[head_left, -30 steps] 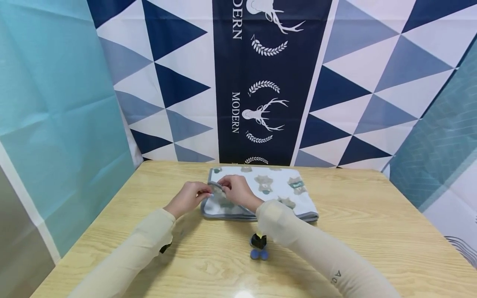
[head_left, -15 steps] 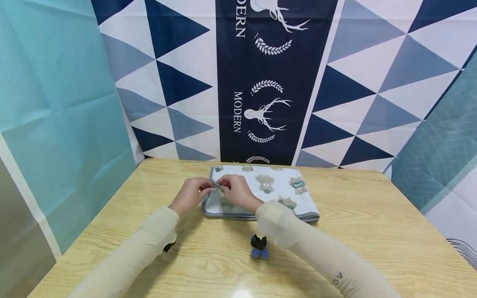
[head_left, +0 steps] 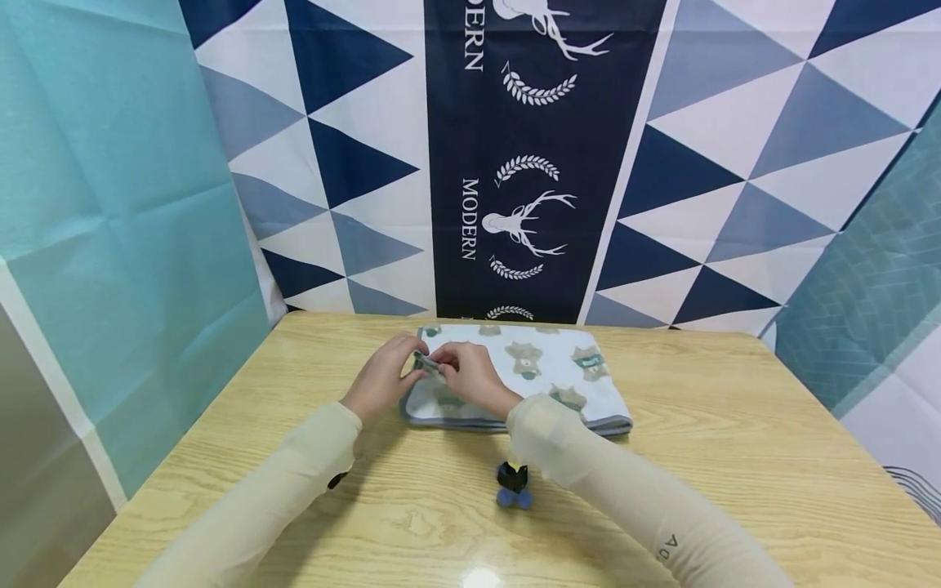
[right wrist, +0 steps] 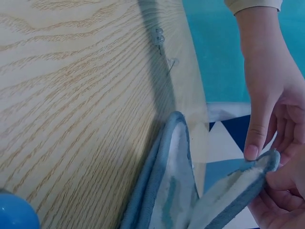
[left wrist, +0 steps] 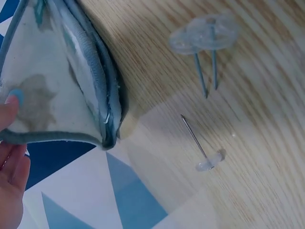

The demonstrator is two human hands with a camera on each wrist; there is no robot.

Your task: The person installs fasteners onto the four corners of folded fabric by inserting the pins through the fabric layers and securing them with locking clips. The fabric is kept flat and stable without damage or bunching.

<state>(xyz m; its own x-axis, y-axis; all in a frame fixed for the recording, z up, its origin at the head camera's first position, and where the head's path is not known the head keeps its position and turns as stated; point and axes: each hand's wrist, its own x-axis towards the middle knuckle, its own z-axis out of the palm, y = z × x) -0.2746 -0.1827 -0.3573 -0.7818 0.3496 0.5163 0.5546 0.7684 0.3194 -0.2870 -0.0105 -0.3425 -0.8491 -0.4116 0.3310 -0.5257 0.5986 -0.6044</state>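
A folded white cloth (head_left: 544,367) with bear prints and blue-grey trim lies at the far middle of the wooden table (head_left: 735,457). My left hand (head_left: 410,365) and right hand (head_left: 443,369) meet at its near-left corner (head_left: 425,362) and pinch the trimmed edge, holding it lifted off the table. In the right wrist view the left hand's thumb (right wrist: 255,143) presses the lifted cloth edge (right wrist: 248,183), with the right hand's fingers (right wrist: 281,191) curled under it. The left wrist view shows the raised cloth layers (left wrist: 57,95) and fingertips (left wrist: 12,102) on them.
A small black and blue object (head_left: 512,484) stands on the table near my right forearm. Clear plastic pins (left wrist: 205,38) and another clear pin (left wrist: 202,150) lie on the wood left of the cloth. Patterned fabric backdrops (head_left: 515,163) close in the table on three sides.
The pinched corner has risen a little off the table, and both hands have drawn closer together around it. The rest of the cloth has stayed in place.
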